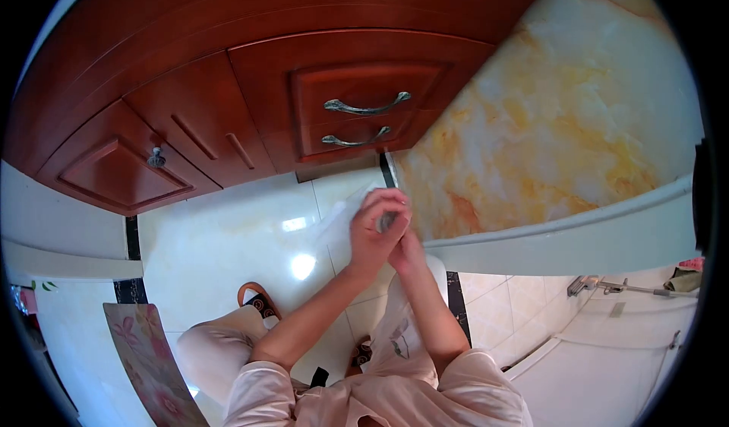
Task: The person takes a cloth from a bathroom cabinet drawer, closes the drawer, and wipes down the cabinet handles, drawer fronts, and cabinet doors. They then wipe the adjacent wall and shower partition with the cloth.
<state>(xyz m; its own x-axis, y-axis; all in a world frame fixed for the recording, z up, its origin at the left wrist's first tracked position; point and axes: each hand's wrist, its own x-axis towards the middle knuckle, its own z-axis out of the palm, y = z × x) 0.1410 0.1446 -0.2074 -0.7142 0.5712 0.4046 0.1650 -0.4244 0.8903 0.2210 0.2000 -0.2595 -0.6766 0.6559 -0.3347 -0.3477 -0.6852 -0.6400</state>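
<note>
My left hand point(373, 233) is raised in the middle of the view, its fingers curled round toward the thumb into a ring. A thin, see-through whitish sheet point(339, 220), like plastic film, trails from it to the left over the floor. Inside the ring of fingers a small greyish patch shows, too unclear to name. My right hand point(408, 251) is close against the left one, behind and to its right. Its fingers are mostly hidden by the left hand.
Red-brown wooden cabinets point(262, 104) with metal handles stand ahead. A marbled yellow-white panel point(554, 138) with a pale edge lies close on the right. Glossy white tiles point(228, 252) cover the floor. A floral mat point(152, 358) is at lower left, a metal-fitted rod point(630, 286) at right.
</note>
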